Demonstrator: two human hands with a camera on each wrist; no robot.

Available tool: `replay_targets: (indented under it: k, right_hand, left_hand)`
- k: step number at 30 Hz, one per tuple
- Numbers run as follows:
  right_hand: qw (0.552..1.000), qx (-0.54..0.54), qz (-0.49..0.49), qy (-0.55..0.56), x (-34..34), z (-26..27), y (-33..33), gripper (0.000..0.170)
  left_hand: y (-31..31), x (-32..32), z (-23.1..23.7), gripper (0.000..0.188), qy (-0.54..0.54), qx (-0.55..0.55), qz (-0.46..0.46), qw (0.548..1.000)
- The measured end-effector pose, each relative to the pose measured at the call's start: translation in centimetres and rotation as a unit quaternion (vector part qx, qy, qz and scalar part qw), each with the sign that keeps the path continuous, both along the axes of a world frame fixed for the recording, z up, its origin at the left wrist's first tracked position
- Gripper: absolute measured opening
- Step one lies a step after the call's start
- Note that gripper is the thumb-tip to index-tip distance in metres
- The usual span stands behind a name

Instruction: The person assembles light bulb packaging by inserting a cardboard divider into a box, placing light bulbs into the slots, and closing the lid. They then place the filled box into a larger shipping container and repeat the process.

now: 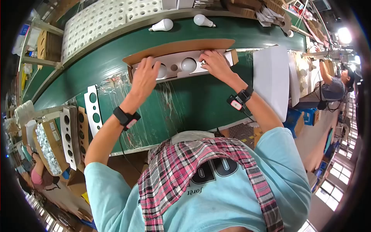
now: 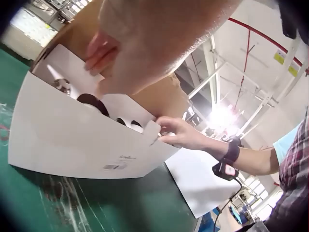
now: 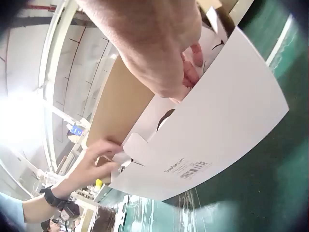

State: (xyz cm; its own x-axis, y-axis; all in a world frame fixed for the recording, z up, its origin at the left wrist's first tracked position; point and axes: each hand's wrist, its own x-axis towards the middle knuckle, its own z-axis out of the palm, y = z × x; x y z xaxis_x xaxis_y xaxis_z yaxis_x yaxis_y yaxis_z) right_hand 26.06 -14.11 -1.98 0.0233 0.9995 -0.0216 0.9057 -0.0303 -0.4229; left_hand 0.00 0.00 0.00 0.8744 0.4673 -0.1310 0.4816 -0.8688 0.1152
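A long white box (image 1: pixel 181 77) with a raised brown flap holds a white insert with round holes. A round white bulb (image 1: pixel 189 65) sits in it near the middle, and another bulb (image 1: pixel 161 71) lies beside my left hand (image 1: pixel 143 79). That hand hovers at the box's left end, its fingers loosely bent and apart, blurred in the right wrist view. At the other end my right hand (image 1: pixel 219 66) reaches inside; its fingertips pinch a small metallic bulb base (image 1: pixel 203 62), the bulb mostly hidden. Printed text and a barcode mark the box's outer side (image 3: pixel 207 140).
Two loose bulbs (image 1: pixel 162 25) (image 1: pixel 205 21) lie behind the box on the green table (image 1: pixel 193 104). White sheets (image 1: pixel 270 81) are at the right, a holed white insert (image 1: pixel 93 110) at the left. A perforated white tray (image 1: pixel 94 34) stands back left; another person (image 1: pixel 334 87) is far right.
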Motion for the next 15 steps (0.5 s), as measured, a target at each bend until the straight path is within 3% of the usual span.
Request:
replay_targets:
  k: [2,5,6,9,10,13,15]
  right_hand:
    - [1.000,0.011,-0.005,0.021,-0.5,-0.1,0.5,0.019]
    - [0.998,0.055,-0.017,-0.005,2.7,-0.3,1.0,0.019]
    - [0.999,0.047,-0.014,-0.007,2.9,0.0,1.1,0.020]
    - [1.000,0.021,-0.013,0.000,2.5,0.4,0.5,0.021]
    - [1.000,0.025,-0.015,0.002,2.4,0.4,0.5,0.021]
    - [0.999,0.040,-0.021,0.014,2.2,0.1,0.6,0.021]
    - [0.999,0.042,-0.025,0.023,2.5,0.0,0.6,0.021]
  left_hand:
    - [-0.3,1.5,0.0,0.053,-0.184,0.006,-0.050,0.982]
    - [-0.1,6.7,-2.3,0.049,-0.253,0.122,-0.038,0.959]
    - [0.1,7.6,-2.0,0.046,-0.252,0.130,-0.012,0.959]
    - [1.9,8.3,-2.5,0.047,-0.112,-0.017,0.001,0.994]
    - [2.3,8.3,-2.4,0.037,-0.145,0.003,-0.015,0.989]
    - [2.6,9.6,0.1,0.030,-0.005,-0.074,0.033,0.997]
    - [3.3,10.1,-0.2,0.028,-0.035,-0.076,0.037,0.996]
